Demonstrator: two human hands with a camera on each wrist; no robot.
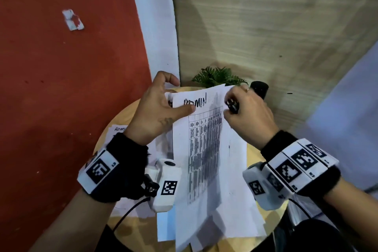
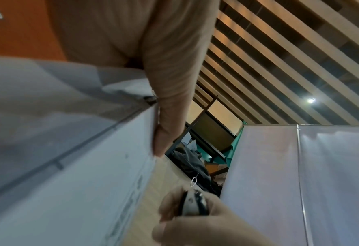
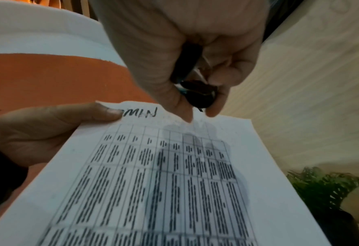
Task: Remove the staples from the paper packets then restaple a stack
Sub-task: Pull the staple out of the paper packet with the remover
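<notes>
The left hand (image 1: 157, 108) pinches the top corner of the packet (image 1: 206, 149), holding it lifted off the bench (image 1: 122, 229), probably to steady the stapled edge. The right hand (image 1: 247, 110) grips a dark staple remover (image 1: 232, 105) at that edge.

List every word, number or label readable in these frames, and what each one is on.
"ADMIN": handwritten at the top of the paper packet that the left hand holds up.
"ADMI", cut off by the left wrist: handwritten on another sheet lying on the table.
Printed table on the held packet: too blurred to read.
Square coded markers on the wristbands: patterns only; the small characters beside them are too small to read.
</notes>
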